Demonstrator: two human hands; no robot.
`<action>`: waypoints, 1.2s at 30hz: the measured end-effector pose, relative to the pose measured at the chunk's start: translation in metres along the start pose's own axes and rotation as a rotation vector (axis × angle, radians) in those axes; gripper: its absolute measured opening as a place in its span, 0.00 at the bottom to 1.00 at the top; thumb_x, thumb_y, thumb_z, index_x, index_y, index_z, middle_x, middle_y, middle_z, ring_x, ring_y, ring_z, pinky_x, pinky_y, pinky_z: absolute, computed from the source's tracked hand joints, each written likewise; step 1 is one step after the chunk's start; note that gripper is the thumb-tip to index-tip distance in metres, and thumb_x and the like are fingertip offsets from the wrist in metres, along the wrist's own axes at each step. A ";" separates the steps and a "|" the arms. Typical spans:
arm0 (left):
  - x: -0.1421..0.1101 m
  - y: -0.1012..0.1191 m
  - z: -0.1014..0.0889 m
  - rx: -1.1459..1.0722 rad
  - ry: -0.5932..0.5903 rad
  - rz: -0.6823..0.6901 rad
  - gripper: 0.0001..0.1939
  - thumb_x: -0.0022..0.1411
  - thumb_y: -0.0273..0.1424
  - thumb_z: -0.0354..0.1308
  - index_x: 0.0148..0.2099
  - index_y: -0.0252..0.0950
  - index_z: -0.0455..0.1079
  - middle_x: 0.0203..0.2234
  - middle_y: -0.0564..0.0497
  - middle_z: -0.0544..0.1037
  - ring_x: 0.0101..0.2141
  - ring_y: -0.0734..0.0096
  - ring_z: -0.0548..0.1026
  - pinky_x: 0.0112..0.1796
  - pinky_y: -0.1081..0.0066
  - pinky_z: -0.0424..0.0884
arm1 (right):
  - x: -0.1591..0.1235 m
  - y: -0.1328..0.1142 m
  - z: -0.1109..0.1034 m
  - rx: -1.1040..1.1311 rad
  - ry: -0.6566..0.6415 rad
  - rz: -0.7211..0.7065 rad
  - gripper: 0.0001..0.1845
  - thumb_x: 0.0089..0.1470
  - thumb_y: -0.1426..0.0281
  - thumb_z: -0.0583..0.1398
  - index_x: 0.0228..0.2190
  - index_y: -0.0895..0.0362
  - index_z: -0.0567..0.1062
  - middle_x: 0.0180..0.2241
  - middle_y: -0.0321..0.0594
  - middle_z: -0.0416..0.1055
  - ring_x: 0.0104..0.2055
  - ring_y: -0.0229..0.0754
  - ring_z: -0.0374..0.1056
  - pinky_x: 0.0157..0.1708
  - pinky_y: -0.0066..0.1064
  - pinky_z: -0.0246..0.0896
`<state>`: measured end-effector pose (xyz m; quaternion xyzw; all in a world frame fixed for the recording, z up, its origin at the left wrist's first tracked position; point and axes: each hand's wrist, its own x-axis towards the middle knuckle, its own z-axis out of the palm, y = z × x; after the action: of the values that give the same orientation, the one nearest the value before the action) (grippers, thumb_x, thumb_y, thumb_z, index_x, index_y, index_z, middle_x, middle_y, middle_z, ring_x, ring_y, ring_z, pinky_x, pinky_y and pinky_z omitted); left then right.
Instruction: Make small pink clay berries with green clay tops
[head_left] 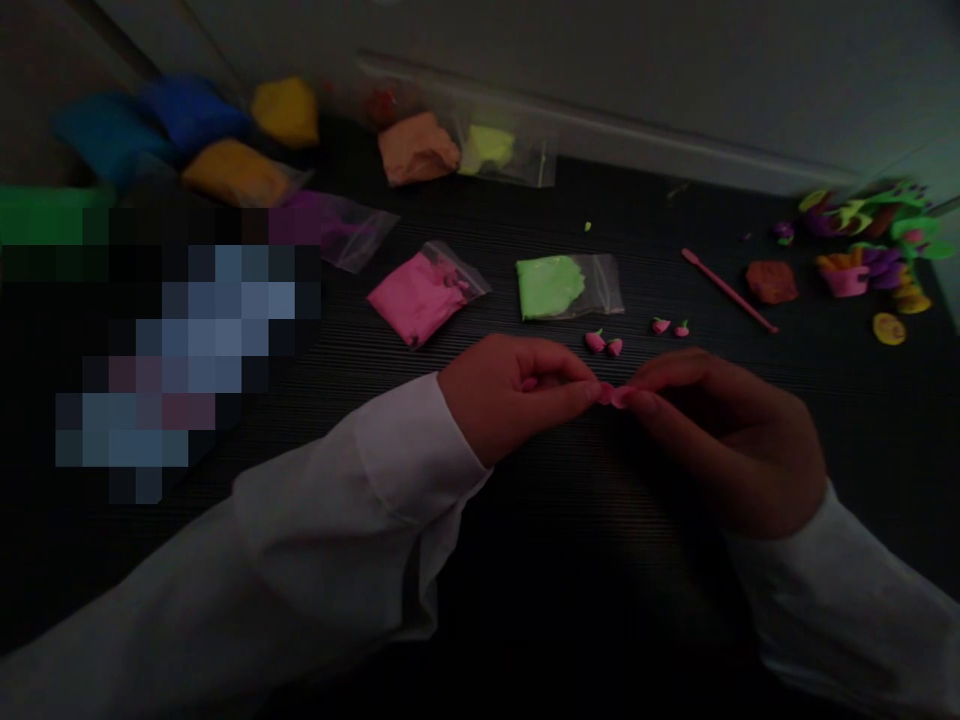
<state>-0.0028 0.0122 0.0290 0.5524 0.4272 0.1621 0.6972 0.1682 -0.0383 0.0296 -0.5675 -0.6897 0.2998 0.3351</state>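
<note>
Left hand (517, 400) and right hand (742, 430), both pinched nearly closed, hold a small pink piece (621, 397) between them, partly covered, over the dark surface (652, 270); pink buds (595, 342) and a pink tool (727, 288) lie beyond, clear bags (604, 285) hold pink clay (411, 300) and green clay (546, 288), and a pixelated patch (217, 335) obscures the left side

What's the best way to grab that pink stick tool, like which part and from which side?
Pinch the pink stick tool across mid-shaft, from above and its near left side. It lies flat and slanted, with a thin, straight shaft, and the reddish-brown lump sits close on its right. The right hand looks nearer, once free of the pink piece.
</note>
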 end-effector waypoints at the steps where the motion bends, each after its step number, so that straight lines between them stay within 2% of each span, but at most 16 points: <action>1: 0.000 0.000 0.000 0.002 -0.001 0.007 0.07 0.50 0.29 0.54 0.30 0.31 0.70 0.09 0.60 0.60 0.12 0.86 0.56 0.14 0.81 0.47 | 0.000 0.000 0.000 0.001 0.002 0.011 0.04 0.44 0.73 0.59 0.28 0.53 0.71 0.29 0.35 0.69 0.31 0.35 0.66 0.30 0.28 0.62; 20: -0.002 0.000 0.000 0.090 0.008 0.013 0.09 0.49 0.32 0.54 0.31 0.32 0.70 0.09 0.60 0.60 0.12 0.86 0.56 0.14 0.81 0.46 | -0.001 -0.001 0.002 -0.063 0.012 0.062 0.04 0.45 0.70 0.59 0.28 0.54 0.71 0.28 0.34 0.70 0.29 0.34 0.65 0.29 0.28 0.61; 28: -0.005 0.002 0.003 0.078 0.060 0.032 0.09 0.48 0.34 0.55 0.28 0.32 0.69 0.09 0.60 0.56 0.12 0.86 0.53 0.15 0.80 0.45 | 0.001 0.000 0.002 -0.096 0.025 -0.001 0.04 0.44 0.71 0.59 0.27 0.53 0.71 0.27 0.34 0.70 0.26 0.35 0.65 0.26 0.29 0.61; 36: -0.004 0.000 0.004 0.109 0.105 0.057 0.09 0.48 0.34 0.55 0.28 0.32 0.69 0.11 0.59 0.57 0.14 0.85 0.53 0.17 0.79 0.47 | -0.001 0.002 0.002 -0.075 0.018 0.007 0.06 0.45 0.71 0.59 0.30 0.53 0.70 0.27 0.34 0.70 0.27 0.34 0.65 0.26 0.28 0.60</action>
<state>-0.0020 0.0072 0.0303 0.5924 0.4553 0.1870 0.6378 0.1682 -0.0395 0.0268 -0.5848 -0.6954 0.2699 0.3187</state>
